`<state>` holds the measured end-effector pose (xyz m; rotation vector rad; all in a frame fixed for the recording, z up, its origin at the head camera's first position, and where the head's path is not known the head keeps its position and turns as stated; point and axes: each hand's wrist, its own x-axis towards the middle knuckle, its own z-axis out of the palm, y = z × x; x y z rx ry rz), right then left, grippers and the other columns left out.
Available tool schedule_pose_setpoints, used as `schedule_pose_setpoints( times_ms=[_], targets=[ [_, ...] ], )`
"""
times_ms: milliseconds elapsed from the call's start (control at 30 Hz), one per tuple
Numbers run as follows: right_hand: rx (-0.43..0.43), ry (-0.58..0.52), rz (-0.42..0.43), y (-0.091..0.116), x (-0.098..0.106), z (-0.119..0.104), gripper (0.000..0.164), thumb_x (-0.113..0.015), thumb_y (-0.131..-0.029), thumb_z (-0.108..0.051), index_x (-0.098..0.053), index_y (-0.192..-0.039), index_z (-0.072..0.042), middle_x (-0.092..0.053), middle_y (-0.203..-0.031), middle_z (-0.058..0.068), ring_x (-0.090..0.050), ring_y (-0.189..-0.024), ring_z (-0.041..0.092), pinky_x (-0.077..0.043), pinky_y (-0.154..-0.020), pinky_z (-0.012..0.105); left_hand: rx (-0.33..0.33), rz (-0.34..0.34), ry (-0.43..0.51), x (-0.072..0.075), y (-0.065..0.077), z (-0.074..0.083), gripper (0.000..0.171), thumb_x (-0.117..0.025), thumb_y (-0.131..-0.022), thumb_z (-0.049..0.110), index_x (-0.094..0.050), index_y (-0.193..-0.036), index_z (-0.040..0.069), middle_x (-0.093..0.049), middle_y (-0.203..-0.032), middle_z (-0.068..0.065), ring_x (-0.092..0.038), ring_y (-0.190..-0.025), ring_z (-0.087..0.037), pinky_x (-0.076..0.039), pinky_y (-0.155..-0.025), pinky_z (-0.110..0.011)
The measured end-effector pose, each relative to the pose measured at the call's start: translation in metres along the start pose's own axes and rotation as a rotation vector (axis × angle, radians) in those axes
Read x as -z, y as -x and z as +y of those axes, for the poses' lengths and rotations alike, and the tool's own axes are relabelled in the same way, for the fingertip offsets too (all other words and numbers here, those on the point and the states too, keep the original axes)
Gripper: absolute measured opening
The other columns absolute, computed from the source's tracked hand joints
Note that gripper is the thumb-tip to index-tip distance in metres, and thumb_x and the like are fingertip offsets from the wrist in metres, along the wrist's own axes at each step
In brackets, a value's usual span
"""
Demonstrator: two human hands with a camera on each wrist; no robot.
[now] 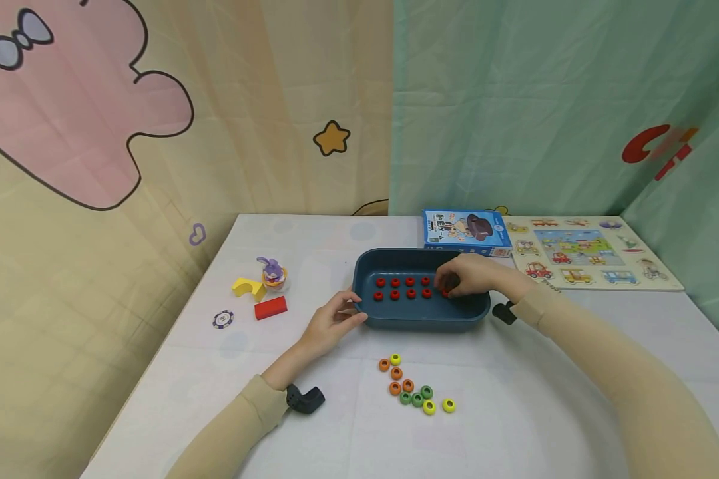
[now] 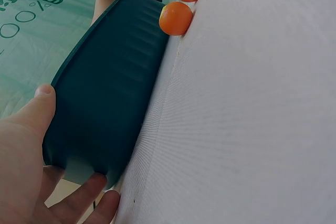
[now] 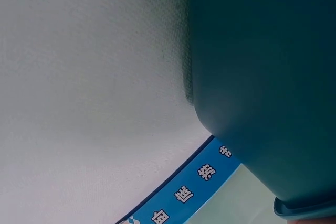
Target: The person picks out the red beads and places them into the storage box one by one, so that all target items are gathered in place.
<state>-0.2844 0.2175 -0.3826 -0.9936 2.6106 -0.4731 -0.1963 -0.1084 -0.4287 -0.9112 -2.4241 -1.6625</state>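
Note:
A dark blue-green tray [image 1: 422, 324] stands on the table with small red beads [image 1: 411, 293] set out in two rows on its floor. My left hand [image 1: 329, 324] holds the tray's left end, thumb at the near corner and fingers round the end wall. In the left wrist view this hand [image 2: 31, 166] shows beside the tray's outer wall [image 2: 105, 93]. Over the tray's right part, my right hand [image 1: 469, 274] reaches down with curled fingers and pinches a red bead [image 1: 445, 293] at the end of the rows. The right wrist view shows only the tray's outside [image 3: 262, 77].
Orange, yellow and green beads [image 1: 417, 399] lie loose in front of the tray. To the left are a purple rabbit figure [image 1: 272, 271], a yellow arch block [image 1: 248, 288], a red block [image 1: 270, 308] and a chip [image 1: 223, 319]. Behind stand a blue box [image 1: 467, 231] and a picture board [image 1: 587, 253].

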Motion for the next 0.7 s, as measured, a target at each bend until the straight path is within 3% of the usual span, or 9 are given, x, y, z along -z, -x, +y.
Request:
schedule_pose_setpoints(
  times_ms=[200,600,700],
  targets=[
    [0.009,-0.007,0.000,-0.001,0.000,0.001,0.024,-0.069,-0.077,-0.012,-0.063,-0.100,-0.016,-0.062,-0.091,-0.008,-0.057,-0.081,0.009,-0.048,-0.077,0.030,0.035,-0.011,0.000,0.002,0.001,0.013,0.028,-0.059,-0.086,0.010,-0.048,-0.108,-0.003,-0.037,-0.132,-0.027,-0.057,-0.096,-0.029,-0.046,-0.081,-0.043],
    [0.013,-0.058,-0.002,0.001,0.000,0.004,0.026,-0.069,-0.077,-0.011,-0.062,-0.103,-0.016,-0.063,-0.094,-0.005,-0.058,-0.085,0.010,-0.048,-0.078,0.030,0.026,-0.021,0.012,0.001,0.000,0.005,0.029,-0.060,-0.086,0.012,-0.048,-0.109,-0.002,-0.040,-0.130,-0.027,-0.058,-0.096,-0.028,-0.046,-0.081,-0.043],
    [0.026,-0.068,0.051,0.012,0.005,0.002,0.028,-0.068,-0.078,-0.011,-0.062,-0.105,-0.014,-0.063,-0.097,-0.002,-0.058,-0.086,0.012,-0.048,-0.076,0.031,0.035,-0.030,0.024,0.001,0.000,0.005,0.030,-0.060,-0.086,0.012,-0.048,-0.109,-0.002,-0.039,-0.131,-0.026,-0.058,-0.093,-0.028,-0.046,-0.082,-0.043]
  ],
)
